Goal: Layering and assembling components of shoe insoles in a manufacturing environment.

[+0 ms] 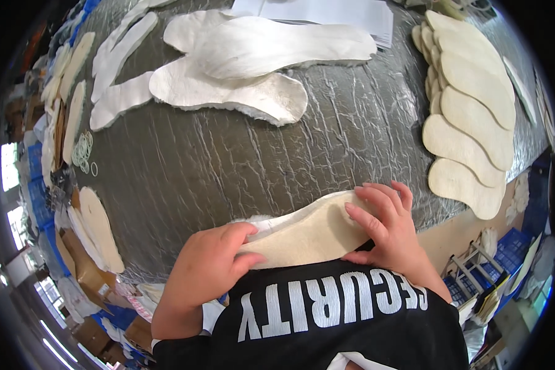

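Note:
At the near edge of the table I hold a cream insole [305, 240] with a white fleecy insole [274, 224] lying against its far side, the two nearly lined up. My left hand [211, 264] pinches one end between thumb and fingers. Around the other end curls my right hand [385, 228], its fingers over the far edge and its thumb side on the near edge. Part of both insoles is hidden under my fingers.
White fleecy insoles [228, 86] lie overlapped at the far side, beside white paper sheets [351, 15]. Cream insoles [468, 142] are fanned in a stack on the right. Pale rubber bands [82, 150] and more insoles [98, 228] sit along the left edge of the plastic-covered table [228, 160].

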Available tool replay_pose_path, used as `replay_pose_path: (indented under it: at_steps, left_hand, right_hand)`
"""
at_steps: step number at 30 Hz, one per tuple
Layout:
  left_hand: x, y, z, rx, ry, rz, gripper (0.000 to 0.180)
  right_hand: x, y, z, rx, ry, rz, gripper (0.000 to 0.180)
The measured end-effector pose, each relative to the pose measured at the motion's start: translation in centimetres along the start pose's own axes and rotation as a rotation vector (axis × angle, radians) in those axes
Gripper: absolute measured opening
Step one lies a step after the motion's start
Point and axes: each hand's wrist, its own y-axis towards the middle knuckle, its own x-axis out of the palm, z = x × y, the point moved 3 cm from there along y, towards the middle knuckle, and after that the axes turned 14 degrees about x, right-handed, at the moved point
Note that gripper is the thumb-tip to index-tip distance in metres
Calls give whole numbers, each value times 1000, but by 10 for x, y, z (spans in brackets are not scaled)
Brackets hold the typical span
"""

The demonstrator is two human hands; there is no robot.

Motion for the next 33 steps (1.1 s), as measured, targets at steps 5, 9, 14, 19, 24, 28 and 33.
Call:
replay_pose_path:
  at_steps: [5, 9, 14, 19, 24, 28, 33]
  left_hand:
    - [6, -3, -18, -101, -105, 31, 20]
    - [8, 4, -23, -168, -121, 72, 15]
    - [12, 7, -28, -146, -89, 87, 16]
    - [12, 11, -31, -141, -54, 74, 15]
    - [3, 14, -21, -119, -41, 64, 11]
    - [-4, 13, -11, 39, -84, 55, 13]
    - [3, 13, -24, -62, -140, -6, 11]
  right_hand:
    - [0, 3, -3, 31, -84, -33, 92]
    - [0, 7, -2, 38, -130, -78, 83]
    - [-3, 10, -5, 36, -173, -111, 81]
    - [-2, 12, -5, 39, -180, -102, 82]
    - [-4, 14, -7, 85, -169, -109, 84]
    - [-4, 15, -9, 73, -202, -116, 84]
    - [-3, 17, -8, 82, -203, -112, 85]
